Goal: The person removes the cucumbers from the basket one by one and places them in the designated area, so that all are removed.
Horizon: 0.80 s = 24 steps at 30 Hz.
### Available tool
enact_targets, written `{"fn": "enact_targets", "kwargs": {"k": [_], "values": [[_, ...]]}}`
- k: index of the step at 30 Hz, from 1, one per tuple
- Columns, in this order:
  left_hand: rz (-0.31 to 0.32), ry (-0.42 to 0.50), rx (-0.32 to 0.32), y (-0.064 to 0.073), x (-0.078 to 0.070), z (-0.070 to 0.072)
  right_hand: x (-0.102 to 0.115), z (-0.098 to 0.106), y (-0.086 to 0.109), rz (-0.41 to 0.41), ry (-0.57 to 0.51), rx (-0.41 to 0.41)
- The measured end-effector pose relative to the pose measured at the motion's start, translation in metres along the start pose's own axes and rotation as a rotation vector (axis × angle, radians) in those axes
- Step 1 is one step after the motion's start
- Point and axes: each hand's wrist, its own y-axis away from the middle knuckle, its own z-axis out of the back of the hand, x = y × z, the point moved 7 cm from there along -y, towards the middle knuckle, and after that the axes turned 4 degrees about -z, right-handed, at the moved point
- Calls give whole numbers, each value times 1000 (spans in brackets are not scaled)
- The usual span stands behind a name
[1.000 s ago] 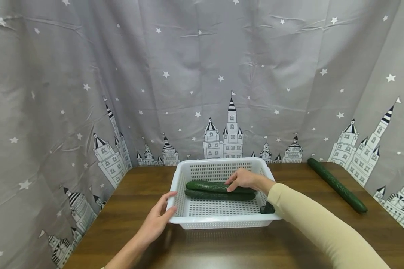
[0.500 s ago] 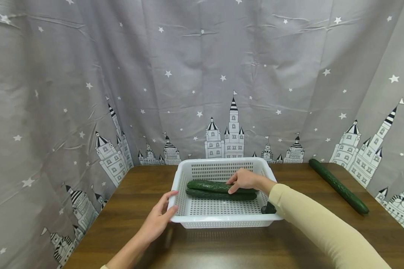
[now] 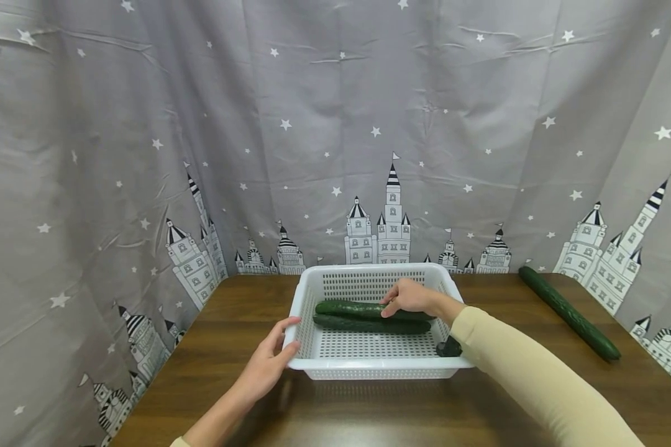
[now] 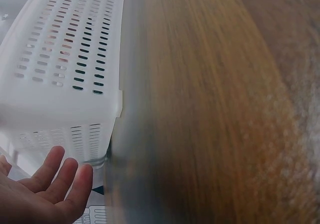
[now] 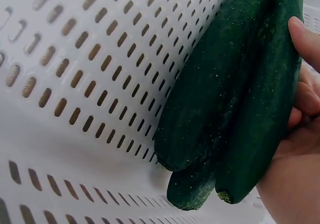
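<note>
A white perforated plastic basket (image 3: pixel 369 365) stands on the wooden table. My left hand (image 3: pixel 267 359) touches its left rim, fingers extended and thumb nearer the front corner; the left wrist view shows these fingers (image 4: pixel 75 194) spread beside the basket wall. Inside the basket, my right hand (image 3: pixel 410 297) pinches the rear dark green cucumber (image 3: pixel 343 307) with thumb and fingers. In front of it lies another cucumber (image 3: pixel 363 324). In the right wrist view the gripped cucumber (image 5: pixel 265 103) lies against a second (image 5: pixel 200 93), and the end of a third (image 5: pixel 190 189) shows below.
One more cucumber (image 3: pixel 570 313) lies aslant on the table at the right, outside the basket. A small dark object (image 3: pixel 448 347) shows by the right sleeve. Behind the table (image 3: pixel 246 307) hangs a grey curtain (image 3: pixel 313 161) printed with stars and castles.
The head view has swung slightly, so the whole scene sits a little further right. Both hands keep their places at the basket and the cucumber.
</note>
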Motion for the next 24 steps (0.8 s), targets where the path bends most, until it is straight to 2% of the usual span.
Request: {"fn": "enact_targets", "kwargs": {"k": [24], "values": [[13,4,10,1,0,1,7,12,-2,58,-66,19]]}}
